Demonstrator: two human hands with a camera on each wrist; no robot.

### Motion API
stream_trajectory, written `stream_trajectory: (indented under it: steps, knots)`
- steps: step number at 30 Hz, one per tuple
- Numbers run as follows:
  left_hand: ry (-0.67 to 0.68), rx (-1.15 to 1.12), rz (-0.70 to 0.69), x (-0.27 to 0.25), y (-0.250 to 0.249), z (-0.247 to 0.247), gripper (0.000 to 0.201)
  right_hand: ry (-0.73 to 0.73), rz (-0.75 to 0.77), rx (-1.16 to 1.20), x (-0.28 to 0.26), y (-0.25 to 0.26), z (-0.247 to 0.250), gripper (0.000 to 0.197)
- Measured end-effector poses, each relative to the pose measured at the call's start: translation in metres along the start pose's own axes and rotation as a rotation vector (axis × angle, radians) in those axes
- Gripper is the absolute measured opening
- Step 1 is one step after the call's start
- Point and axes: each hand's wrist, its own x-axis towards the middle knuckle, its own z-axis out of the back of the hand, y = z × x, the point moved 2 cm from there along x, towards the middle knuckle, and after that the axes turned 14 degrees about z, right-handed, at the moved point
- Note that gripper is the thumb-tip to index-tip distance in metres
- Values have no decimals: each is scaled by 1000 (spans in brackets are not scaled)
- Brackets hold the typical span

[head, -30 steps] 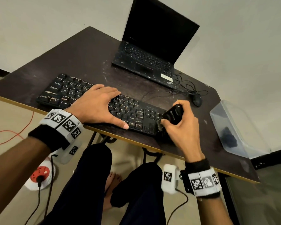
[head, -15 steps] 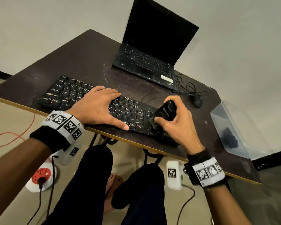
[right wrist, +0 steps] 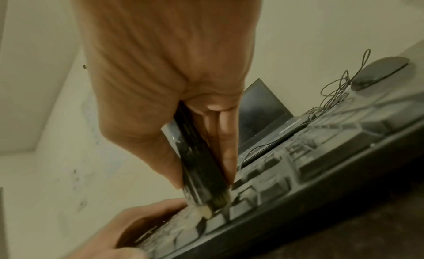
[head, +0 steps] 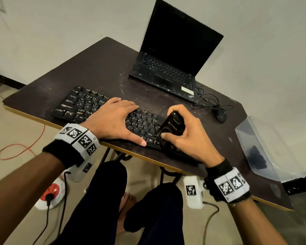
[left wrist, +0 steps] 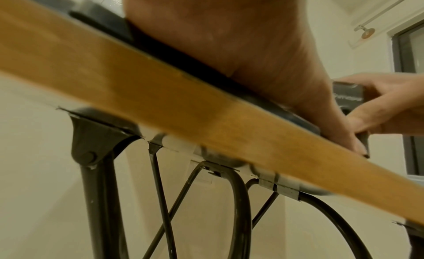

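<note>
A black keyboard (head: 81, 106) lies along the near edge of the dark table (head: 88, 68). My left hand (head: 113, 119) rests flat on its middle keys, fingers straight and thumb stretched toward the front edge. My right hand (head: 187, 137) grips a black brush (head: 171, 126), thumb on its near face and fingers curled behind. In the right wrist view the brush (right wrist: 199, 163) stands steeply with its bristle end pressed between the dusty keys of the keyboard (right wrist: 298, 172). There my left hand (right wrist: 128, 226) lies just beside the bristles.
An open black laptop (head: 168, 75) sits at the back of the table. Right of it lies a mouse (head: 221, 115) with a tangled cable. A clear plastic box (head: 265, 151) stands on the right edge. On the floor are a power reel (head: 51, 193) and a red cable (head: 19, 147).
My right hand has carried the brush leftward along the keyboard, closer to my left thumb. The left hand has stayed flat on the keys.
</note>
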Motion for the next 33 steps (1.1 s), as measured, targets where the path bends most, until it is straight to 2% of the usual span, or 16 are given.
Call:
stream_trajectory:
  steps: [3, 7, 9, 12, 15, 19, 23, 27, 30, 33]
  knots:
    - [-7, -1, -13, 0, 0, 1, 151, -123, -115, -16, 11, -14, 6, 52]
    - [-5, -2, -12, 0, 0, 0, 151, 1, 22, 56, 0, 5, -6, 51]
    - [-11, -3, -8, 0, 0, -1, 150, -36, 17, 0, 4, 2, -7, 51]
    - [-11, 10, -23, 0, -2, 0, 149, -150, -76, -58, 9, -7, -6, 53]
    - [-24, 6, -21, -2, -2, 1, 150, -56, 34, -20, 7, 4, -14, 51]
    - [-32, 7, -30, -1, -2, 1, 149, -158, -112, -63, 23, -11, -7, 53]
    - [-22, -2, -19, -2, -1, 1, 149, -33, -15, -42, 23, 0, -15, 52]
    - [-28, -2, -34, -3, -4, 2, 149, -143, -124, -75, 27, -7, -9, 53]
    - [-21, -7, -21, -5, -3, 4, 146, -30, -58, -61, 27, 3, -14, 53]
    - [-30, -7, -25, -3, -2, 3, 147, -113, -151, -56, 33, -5, -9, 54]
